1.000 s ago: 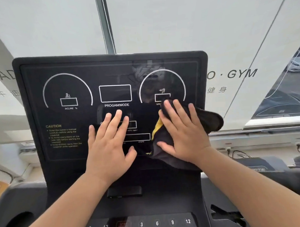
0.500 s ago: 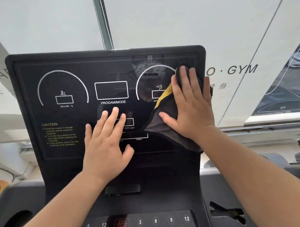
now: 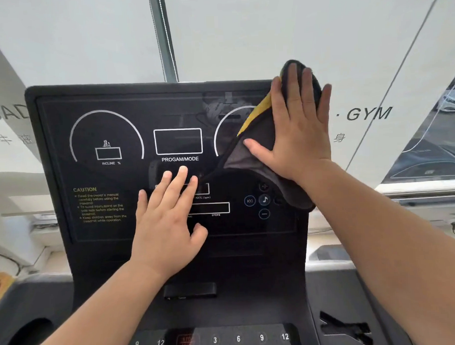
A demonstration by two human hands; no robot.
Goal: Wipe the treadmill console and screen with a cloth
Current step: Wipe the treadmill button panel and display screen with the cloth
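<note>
Here flat right hand (image 3: 302,133) presses dark yellow-edged cloth (image 3: 257,145); flat left hand (image 3: 166,226) touches screen (image 3: 131,119).

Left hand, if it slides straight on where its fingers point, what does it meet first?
The left hand would likely first cross the white PROGAM/MODE label on the black treadmill console screen.

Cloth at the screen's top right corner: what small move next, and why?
Probably slide the right hand and cloth leftward along the top edge: the cloth sits at the top right corner of the screen, while the incline dial to its left lies uncovered.
</note>
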